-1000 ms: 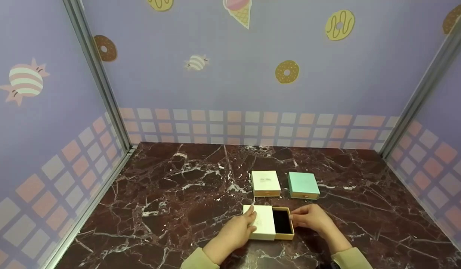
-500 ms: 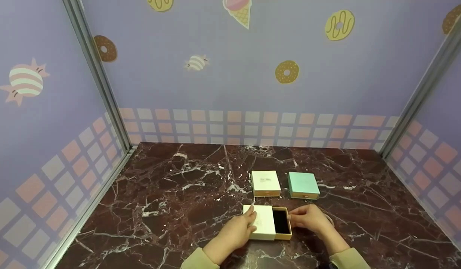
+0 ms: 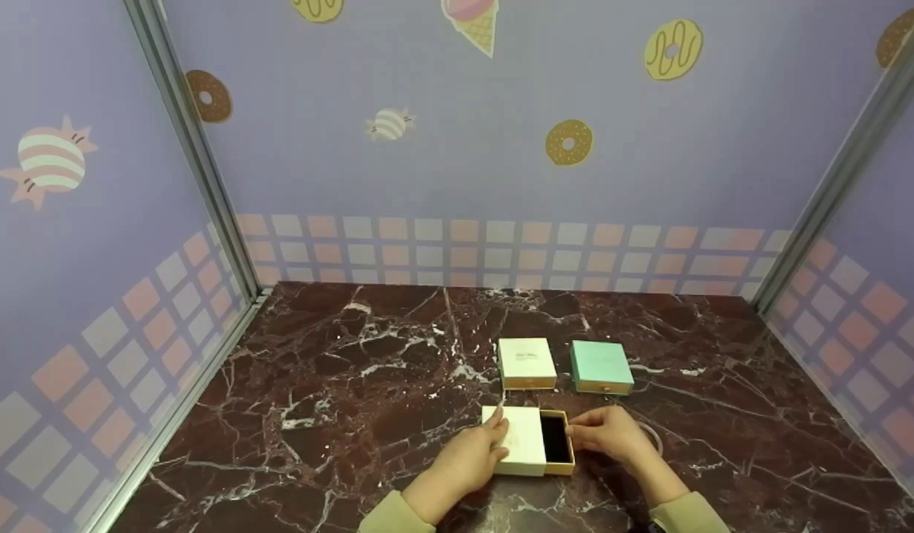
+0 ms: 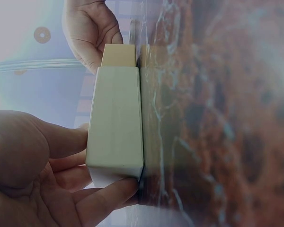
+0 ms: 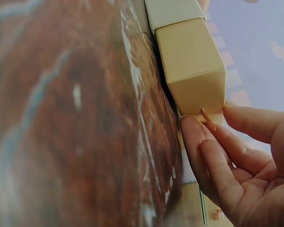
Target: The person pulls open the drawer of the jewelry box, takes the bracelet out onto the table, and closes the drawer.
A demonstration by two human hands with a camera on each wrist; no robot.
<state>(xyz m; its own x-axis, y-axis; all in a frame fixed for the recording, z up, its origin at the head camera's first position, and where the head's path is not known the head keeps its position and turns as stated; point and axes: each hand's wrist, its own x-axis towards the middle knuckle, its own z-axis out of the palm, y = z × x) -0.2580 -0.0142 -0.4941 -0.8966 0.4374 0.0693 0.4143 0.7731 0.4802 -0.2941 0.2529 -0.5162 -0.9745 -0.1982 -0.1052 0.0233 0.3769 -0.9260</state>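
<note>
On the dark red marbled bench [image 3: 338, 437], the left hand [image 3: 463, 457] is grasping the left end of a cream box sleeve [image 3: 524, 440] with curled fingers. Behind the sleeve, and apart from it, lies another cream drawer box [image 3: 527, 363]. From the sleeve's right side the gold-edged drawer [image 3: 558, 438], black inside, comes partly out. Further back is a teal drawer box [image 3: 602, 366]. Rightmost, the right hand [image 3: 612, 433] touches the drawer's end with bent fingers near a small tab [image 5: 208, 119]; whether they pinch, I cannot tell.
</note>
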